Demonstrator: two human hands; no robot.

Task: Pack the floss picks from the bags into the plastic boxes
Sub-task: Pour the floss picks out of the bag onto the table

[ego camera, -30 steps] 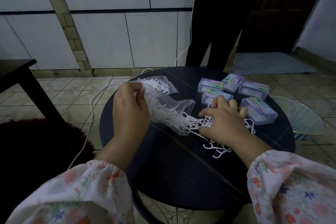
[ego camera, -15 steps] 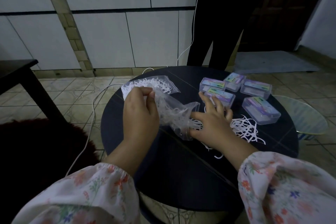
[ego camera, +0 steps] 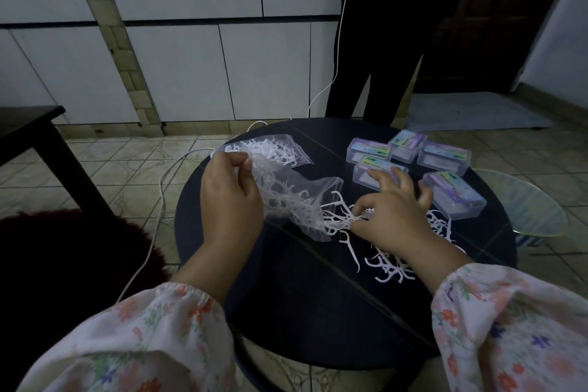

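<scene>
More picks out of the bag, and your right hand is back at its mouth

Your right hand [ego camera: 393,216], which half a second ago lay with fingers spread flat beside the bag opening, has curled its thumb and forefinger in and now pinches a clump of floss picks [ego camera: 342,221] right at the mouth of the clear bag [ego camera: 305,197]; a second ago it sat further right over the loose pile. Your left hand [ego camera: 230,197] has lifted the closed end of the bag higher, so the bag tilts down toward the right. The loose picks on the round table [ego camera: 302,312] now trail further toward you, under your right wrist
</scene>
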